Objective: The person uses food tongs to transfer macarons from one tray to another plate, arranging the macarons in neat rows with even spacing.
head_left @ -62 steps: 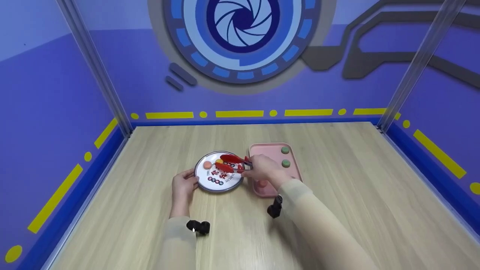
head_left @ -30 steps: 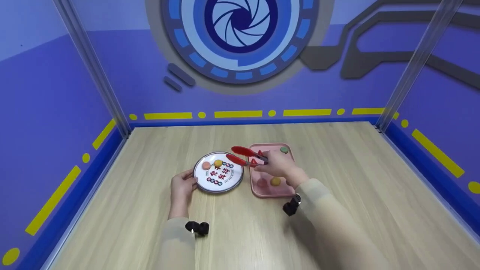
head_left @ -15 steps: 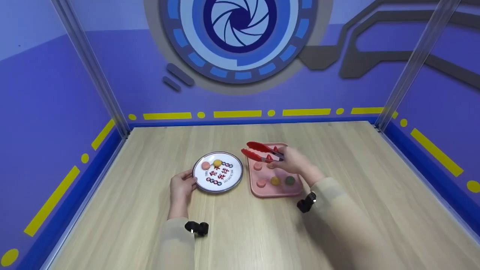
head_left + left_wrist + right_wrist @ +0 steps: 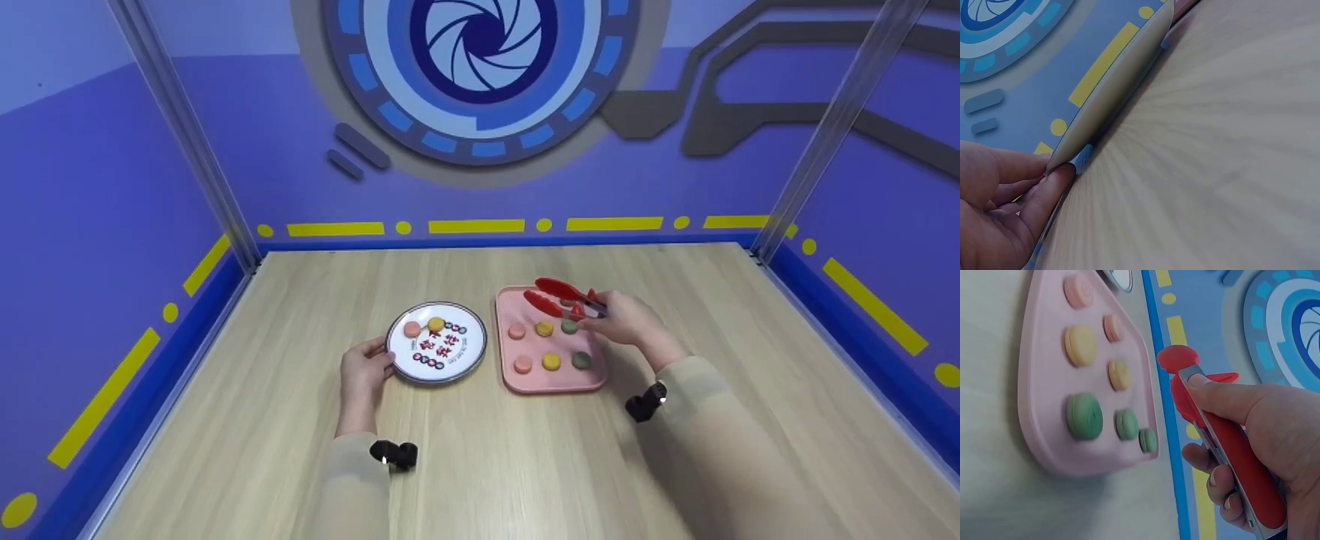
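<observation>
My left hand (image 4: 365, 376) pinches the left rim of a white, dark-edged plate (image 4: 461, 360) between thumb and fingers; the left wrist view has the plate (image 4: 1112, 93) edge-on. On the plate lie a pink macaron (image 4: 412, 329) and a yellow macaron (image 4: 436, 325). My right hand (image 4: 630, 324) grips red-tipped tongs (image 4: 1241, 467) by their handles. Spread apart with nothing between them, the tongs' tips hover over the back of a pink tray (image 4: 555, 386). Two pink, two yellow and three green macarons (image 4: 1085, 416) sit on that tray, the rearmost green one partly hidden by the tongs in the head view.
Plate and tray stand side by side on a wooden table (image 4: 465, 465), a narrow gap between them. Blue printed panels (image 4: 480, 202) wall in the back and both sides. A small black camera (image 4: 646, 401) sticks out from each wrist.
With the tongs, my right hand has moved right, from over the plate to the tray's back right. The yellow macaron, earlier at the tongs' tips, now lies free on the plate. My left hand stays put.
</observation>
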A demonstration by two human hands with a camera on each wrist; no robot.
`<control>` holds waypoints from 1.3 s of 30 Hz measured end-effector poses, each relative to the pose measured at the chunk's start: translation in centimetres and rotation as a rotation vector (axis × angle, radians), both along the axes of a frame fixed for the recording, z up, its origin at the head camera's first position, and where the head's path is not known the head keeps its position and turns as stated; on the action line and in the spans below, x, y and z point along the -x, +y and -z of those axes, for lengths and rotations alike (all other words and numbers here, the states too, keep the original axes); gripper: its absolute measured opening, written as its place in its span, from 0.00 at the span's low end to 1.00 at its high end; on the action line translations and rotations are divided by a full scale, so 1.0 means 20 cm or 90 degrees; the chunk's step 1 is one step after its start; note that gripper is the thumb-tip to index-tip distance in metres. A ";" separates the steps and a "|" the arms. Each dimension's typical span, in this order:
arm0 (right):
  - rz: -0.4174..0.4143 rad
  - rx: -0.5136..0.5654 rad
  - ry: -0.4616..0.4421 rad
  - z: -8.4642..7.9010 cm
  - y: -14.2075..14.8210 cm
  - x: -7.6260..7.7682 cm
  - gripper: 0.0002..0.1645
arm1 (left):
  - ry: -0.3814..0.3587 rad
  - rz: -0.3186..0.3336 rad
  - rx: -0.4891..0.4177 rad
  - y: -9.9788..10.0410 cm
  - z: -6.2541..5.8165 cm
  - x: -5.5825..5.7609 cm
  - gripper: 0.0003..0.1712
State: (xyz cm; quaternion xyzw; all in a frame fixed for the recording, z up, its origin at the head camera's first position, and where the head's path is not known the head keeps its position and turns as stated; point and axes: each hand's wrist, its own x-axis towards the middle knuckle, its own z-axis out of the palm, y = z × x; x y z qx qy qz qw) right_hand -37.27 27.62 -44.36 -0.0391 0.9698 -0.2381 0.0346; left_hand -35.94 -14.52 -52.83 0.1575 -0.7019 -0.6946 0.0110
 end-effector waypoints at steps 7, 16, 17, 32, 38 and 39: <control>0.009 -0.024 0.014 -0.01 0.10 -0.01 0.28 | -0.005 -0.001 0.007 0.00 0.00 0.00 0.27; 0.060 -0.056 -0.016 -0.01 0.14 -0.01 0.32 | -0.009 0.002 0.009 0.00 0.00 0.00 0.28; 0.060 -0.060 -0.014 -0.01 0.15 -0.01 0.32 | -0.009 0.001 0.009 -0.01 0.00 0.00 0.28; 0.061 -0.093 -0.009 0.02 0.15 0.02 0.28 | -0.008 -0.002 0.013 0.00 0.00 0.00 0.27; 0.063 -0.098 -0.010 0.02 0.14 0.03 0.25 | -0.010 -0.006 0.016 0.01 -0.01 -0.01 0.26; 0.063 -0.099 -0.011 0.02 0.14 0.03 0.25 | -0.013 -0.006 0.020 0.01 -0.01 -0.01 0.26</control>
